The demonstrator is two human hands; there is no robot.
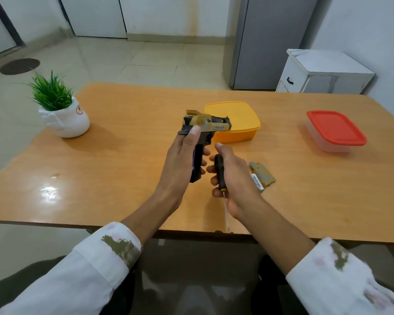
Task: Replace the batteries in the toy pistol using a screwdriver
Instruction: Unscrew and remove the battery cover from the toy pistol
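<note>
My left hand (pixel 181 160) grips the black and gold toy pistol (pixel 205 128) by its handle, holding it above the table with the barrel pointing right. Close beside it, my right hand (pixel 233 178) is closed around the black handle of a screwdriver (pixel 220 173); the metal shaft points down toward me. On the table just right of my right hand lie a white battery (pixel 258 181) and a grey-gold battery cover (pixel 263 173), touching each other.
A yellow lidded box (pixel 239 123) stands behind the pistol. A clear box with a red lid (pixel 336 130) sits at the right. A potted green plant (pixel 62 110) stands at the table's left edge. The wooden table (pixel 114 160) reaches its near edge below my wrists.
</note>
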